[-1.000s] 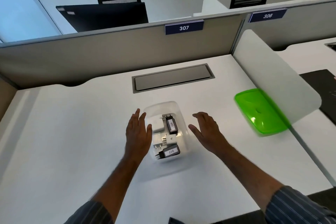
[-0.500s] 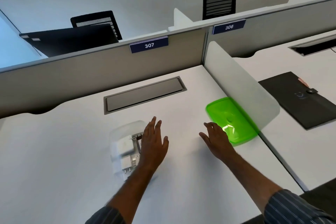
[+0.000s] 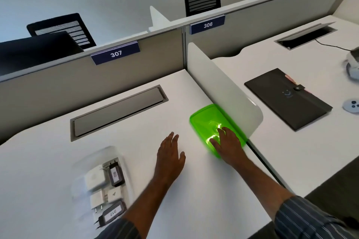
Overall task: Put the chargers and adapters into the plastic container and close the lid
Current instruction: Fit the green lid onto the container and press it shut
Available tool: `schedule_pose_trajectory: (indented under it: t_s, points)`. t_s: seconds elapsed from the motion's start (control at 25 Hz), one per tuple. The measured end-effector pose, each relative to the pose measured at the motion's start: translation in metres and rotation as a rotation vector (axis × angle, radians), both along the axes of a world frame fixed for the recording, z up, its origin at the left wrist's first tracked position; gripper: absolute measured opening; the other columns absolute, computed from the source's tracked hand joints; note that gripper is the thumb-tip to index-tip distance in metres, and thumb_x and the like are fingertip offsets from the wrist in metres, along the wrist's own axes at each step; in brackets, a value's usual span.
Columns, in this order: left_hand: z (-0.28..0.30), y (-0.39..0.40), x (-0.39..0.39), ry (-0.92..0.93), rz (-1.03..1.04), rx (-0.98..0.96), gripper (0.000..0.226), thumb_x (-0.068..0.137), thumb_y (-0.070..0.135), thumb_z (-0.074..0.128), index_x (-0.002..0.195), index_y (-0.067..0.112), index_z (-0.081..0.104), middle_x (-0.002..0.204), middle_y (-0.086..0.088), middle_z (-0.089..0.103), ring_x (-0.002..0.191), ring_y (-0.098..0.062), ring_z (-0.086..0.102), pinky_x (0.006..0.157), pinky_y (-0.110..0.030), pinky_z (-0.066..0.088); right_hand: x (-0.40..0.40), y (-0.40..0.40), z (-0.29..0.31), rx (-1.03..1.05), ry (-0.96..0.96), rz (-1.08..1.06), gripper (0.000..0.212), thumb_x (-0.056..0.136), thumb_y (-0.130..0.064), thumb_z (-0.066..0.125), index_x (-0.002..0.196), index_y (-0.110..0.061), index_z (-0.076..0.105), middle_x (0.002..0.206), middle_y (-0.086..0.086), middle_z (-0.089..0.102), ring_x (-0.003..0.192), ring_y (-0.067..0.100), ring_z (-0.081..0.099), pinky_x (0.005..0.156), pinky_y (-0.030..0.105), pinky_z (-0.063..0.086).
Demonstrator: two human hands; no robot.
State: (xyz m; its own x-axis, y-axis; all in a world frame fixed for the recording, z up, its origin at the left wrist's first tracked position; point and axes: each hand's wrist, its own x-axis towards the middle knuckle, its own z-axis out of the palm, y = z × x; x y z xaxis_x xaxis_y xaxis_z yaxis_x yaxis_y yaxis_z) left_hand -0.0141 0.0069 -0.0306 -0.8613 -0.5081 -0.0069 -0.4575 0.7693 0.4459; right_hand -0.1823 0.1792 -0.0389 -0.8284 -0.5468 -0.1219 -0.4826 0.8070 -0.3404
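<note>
A clear plastic container (image 3: 97, 156) sits open on the white desk at the lower left. Inside lie white adapters (image 3: 96, 179) and two dark chargers, one labelled 026 (image 3: 116, 174) and one labelled 017 (image 3: 111, 214). The green lid (image 3: 206, 120) lies flat against the white side divider to the right. My right hand (image 3: 227, 144) rests on the lid's near part, fingers spread over it. My left hand (image 3: 170, 156) hovers flat over the bare desk between container and lid, holding nothing.
A grey cable hatch (image 3: 118, 111) is set into the desk behind the hands. The white divider (image 3: 223, 87) stands right of the lid. Beyond it, the neighbouring desk holds a black folder (image 3: 287, 97) and a small round white device (image 3: 351, 105).
My right hand has travelled right from beside the container onto the green lid. My left hand has left the container and moved right. The view has swung to the right.
</note>
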Motion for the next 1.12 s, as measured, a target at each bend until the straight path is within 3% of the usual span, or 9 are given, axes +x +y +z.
schedule_pose_trajectory:
  t_s: [0.32, 0.6, 0.76, 0.88, 0.96, 1.12]
  points:
    - [-0.021, 0.027, -0.060, -0.064, 0.002, 0.249, 0.071, 0.097, 0.029, 0.058, 0.158, 0.012, 0.027, 0.164, -0.007, 0.033, 0.152, -0.026, 0.026, 0.123, -0.032, 0.020, -0.041, 0.020, -0.012, 0.052, 0.000, -0.036, 0.072, 0.098, -0.049, 0.054, 0.148, 0.001, 0.042, 0.153, 0.026, 0.039, 0.140, 0.039, 0.041, 0.116, 0.045, 0.034]
    - [-0.025, 0.048, -0.106, -0.075, 0.188, 0.463, 0.070, 0.090, 0.034, 0.068, 0.151, 0.018, 0.039, 0.146, -0.011, 0.055, 0.140, -0.031, 0.045, 0.115, -0.042, 0.038, -0.048, 0.020, -0.025, 0.080, 0.007, -0.033, 0.077, 0.098, -0.056, 0.048, 0.153, -0.004, 0.035, 0.158, 0.021, 0.035, 0.144, 0.034, 0.037, 0.114, 0.045, 0.035]
    - [-0.023, 0.053, -0.118, 0.025, 0.375, 0.715, 0.062, 0.089, 0.030, 0.070, 0.144, 0.020, 0.044, 0.143, -0.010, 0.057, 0.133, -0.029, 0.052, 0.110, -0.039, 0.043, -0.049, 0.022, -0.031, 0.097, 0.021, -0.015, 0.077, 0.099, -0.057, 0.046, 0.154, -0.005, 0.034, 0.158, 0.021, 0.036, 0.146, 0.033, 0.034, 0.116, 0.044, 0.033]
    - [-0.016, 0.050, -0.127, 0.158, 0.566, 0.992, 0.054, 0.089, 0.018, 0.071, 0.137, 0.018, 0.046, 0.137, -0.010, 0.059, 0.118, -0.023, 0.059, 0.097, -0.034, 0.046, -0.047, 0.026, -0.035, 0.096, 0.034, 0.000, 0.075, 0.099, -0.058, 0.043, 0.155, -0.009, 0.033, 0.159, 0.019, 0.034, 0.148, 0.032, 0.031, 0.118, 0.043, 0.030]
    - [-0.011, 0.046, -0.133, 0.227, 0.664, 1.142, 0.052, 0.090, 0.011, 0.069, 0.136, 0.013, 0.044, 0.131, -0.015, 0.063, 0.107, -0.025, 0.062, 0.093, -0.040, 0.050, -0.045, 0.027, -0.036, 0.105, 0.034, 0.001, 0.074, 0.100, -0.059, 0.040, 0.156, -0.012, 0.031, 0.161, 0.017, 0.031, 0.149, 0.030, 0.028, 0.119, 0.041, 0.027]
    - [-0.004, 0.041, -0.135, 0.248, 0.651, 1.230, 0.041, 0.093, 0.001, 0.060, 0.133, 0.002, 0.054, 0.121, -0.023, 0.068, 0.098, -0.028, 0.065, 0.097, -0.046, 0.055, -0.042, 0.029, -0.033, 0.067, 0.017, -0.019, 0.068, 0.101, -0.056, 0.040, 0.155, -0.017, 0.033, 0.161, 0.013, 0.033, 0.148, 0.028, 0.030, 0.117, 0.041, 0.029]
